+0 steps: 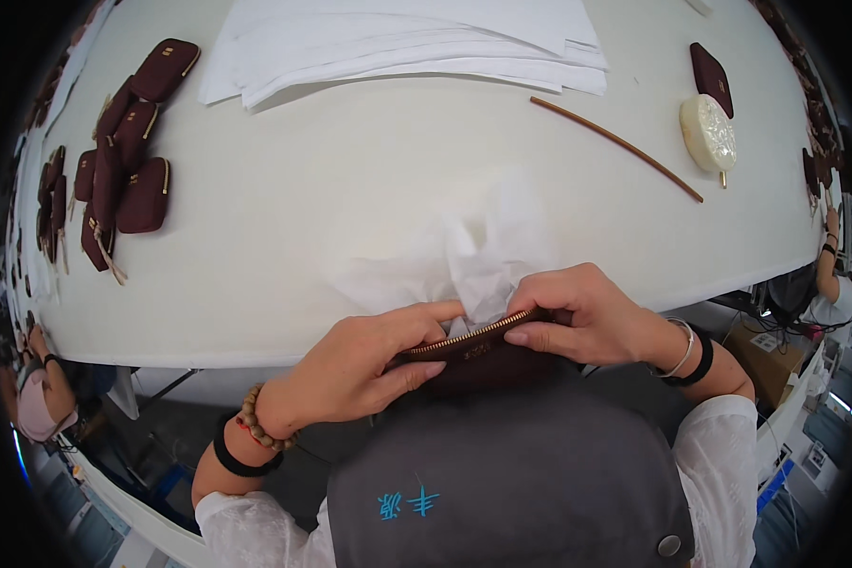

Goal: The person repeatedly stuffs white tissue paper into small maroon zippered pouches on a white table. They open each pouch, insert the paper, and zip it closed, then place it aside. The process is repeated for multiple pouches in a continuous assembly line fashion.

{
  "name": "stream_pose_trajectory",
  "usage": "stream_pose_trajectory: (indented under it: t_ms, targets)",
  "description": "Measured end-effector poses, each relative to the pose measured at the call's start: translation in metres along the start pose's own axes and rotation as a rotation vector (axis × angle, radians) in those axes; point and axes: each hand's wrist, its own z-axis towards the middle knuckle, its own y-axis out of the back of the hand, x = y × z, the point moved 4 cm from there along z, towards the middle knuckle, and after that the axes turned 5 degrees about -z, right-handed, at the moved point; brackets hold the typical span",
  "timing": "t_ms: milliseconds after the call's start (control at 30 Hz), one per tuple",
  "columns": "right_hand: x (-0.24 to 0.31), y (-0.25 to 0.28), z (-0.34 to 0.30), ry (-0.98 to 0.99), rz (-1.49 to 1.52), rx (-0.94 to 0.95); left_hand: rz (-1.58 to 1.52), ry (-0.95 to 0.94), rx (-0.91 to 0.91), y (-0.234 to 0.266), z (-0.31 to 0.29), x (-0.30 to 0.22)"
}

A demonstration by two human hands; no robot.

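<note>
Between my two hands, at the near table edge, is a dark maroon zip pouch (478, 352) with a gold-toothed zipper along its top. My left hand (383, 355) grips its left end, thumb on the front face and fingers behind. At the other end, my right hand (582, 317) pinches the pouch with the thumb in front. The zipper side faces up, and crumpled white tissue paper (483, 270) sticks out at the opening, spreading onto the table beyond. The pouch's lower part is hard to make out against my grey apron (502, 473).
A pile of maroon pouches (144, 196) lies at the left of the white table (303, 189). White paper sheets (407, 47) are stacked at the far side. To the right lie a thin brown strip (620, 150), a cream oval object (708, 133) and another maroon pouch (712, 78).
</note>
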Motion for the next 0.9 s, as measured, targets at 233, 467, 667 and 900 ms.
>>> stream_pose_trajectory:
  t_ms: [233, 467, 667, 900]
  targets:
    - [0.015, 0.002, -0.007, 0.293, -0.218, 0.065, -0.117, 0.046, 0.087, -0.001, 0.005, -0.002]
    - [0.014, -0.003, -0.016, 0.024, 0.014, 0.194, -0.345, 0.056, -0.016, -0.004, 0.000, 0.009]
    - [0.013, 0.003, -0.015, 0.323, -0.305, -0.127, -0.137, -0.111, -0.200, 0.007, -0.008, 0.015]
    - [0.017, -0.004, -0.013, 0.519, -0.508, -0.051, 0.373, -0.346, -0.558, 0.002, -0.021, -0.009]
